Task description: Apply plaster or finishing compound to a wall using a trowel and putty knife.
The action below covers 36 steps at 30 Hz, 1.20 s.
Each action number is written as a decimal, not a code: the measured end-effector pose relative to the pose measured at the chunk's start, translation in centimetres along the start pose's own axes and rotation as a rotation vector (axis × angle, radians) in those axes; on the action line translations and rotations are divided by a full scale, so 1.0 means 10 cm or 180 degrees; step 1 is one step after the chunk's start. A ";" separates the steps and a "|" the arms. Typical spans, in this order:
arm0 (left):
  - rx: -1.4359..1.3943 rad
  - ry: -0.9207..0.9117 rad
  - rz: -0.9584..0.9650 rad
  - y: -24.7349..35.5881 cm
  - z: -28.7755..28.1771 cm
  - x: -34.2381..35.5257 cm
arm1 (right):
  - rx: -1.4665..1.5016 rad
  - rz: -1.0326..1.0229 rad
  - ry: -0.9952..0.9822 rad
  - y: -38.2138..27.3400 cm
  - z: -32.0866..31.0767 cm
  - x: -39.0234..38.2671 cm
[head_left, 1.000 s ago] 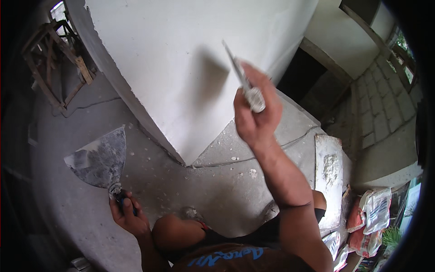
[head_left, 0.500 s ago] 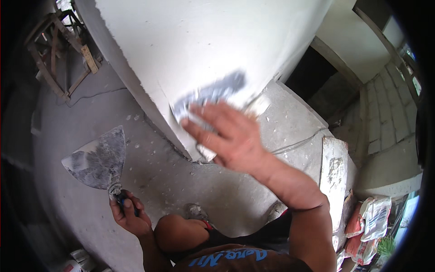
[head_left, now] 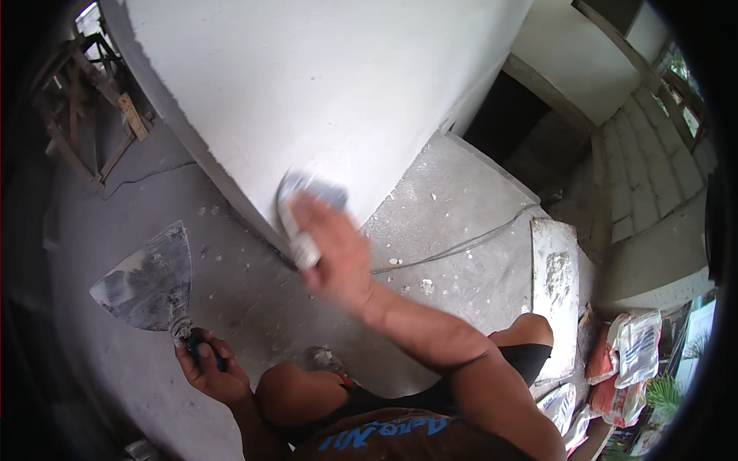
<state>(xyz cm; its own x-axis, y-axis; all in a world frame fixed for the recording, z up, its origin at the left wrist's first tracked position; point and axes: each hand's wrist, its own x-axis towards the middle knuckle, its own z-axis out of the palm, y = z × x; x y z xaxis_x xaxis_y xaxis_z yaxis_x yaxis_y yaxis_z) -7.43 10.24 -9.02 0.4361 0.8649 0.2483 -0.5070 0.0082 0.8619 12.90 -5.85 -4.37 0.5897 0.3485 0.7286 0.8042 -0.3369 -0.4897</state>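
Note:
My right hand (head_left: 330, 253), blurred by motion, grips a putty knife (head_left: 317, 192) whose blade lies at the white wall (head_left: 307, 92), low down near its bottom corner and rough left edge. Part of the blade is hidden by my fingers. At the lower left, my left hand (head_left: 211, 365) is closed on the dark handle of a wide putty knife (head_left: 146, 276); its grey, smeared blade points up and left, held out over the concrete floor.
A wooden frame (head_left: 84, 123) stands at the upper left. A cable (head_left: 453, 253) crosses the floor (head_left: 407, 307) around the wall's foot. At the right are a paste-smeared board (head_left: 553, 323), stacked sacks (head_left: 634, 349), a plant (head_left: 665, 396) and a block wall (head_left: 653, 161).
My right hand has swung down and left from high on the wall to near its lower corner, moving further left since the middle frame. My left hand has shifted slightly left with its knife.

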 end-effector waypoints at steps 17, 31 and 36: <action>0.1741 -0.1207 0.0292 0.48 0.64 -0.12 | -0.1668 0.1039 -0.3221 1.38 -2.48 -0.64; 0.3396 -0.1081 0.0508 0.78 1.28 -0.17 | -0.0461 0.2889 -0.1376 2.64 -3.98 -2.96; 0.3589 -0.1193 0.0619 0.77 1.61 -0.15 | 0.0171 0.2788 -0.0861 2.89 -3.87 -3.58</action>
<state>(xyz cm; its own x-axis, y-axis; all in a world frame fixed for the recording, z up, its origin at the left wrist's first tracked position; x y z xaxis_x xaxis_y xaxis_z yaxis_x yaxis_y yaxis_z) 0.00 0.94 4.38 0.7083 0.6018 0.3689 0.2652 -0.7112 0.6511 12.11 -61.93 -26.11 0.9820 0.1829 -0.0470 0.0601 -0.5385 -0.8405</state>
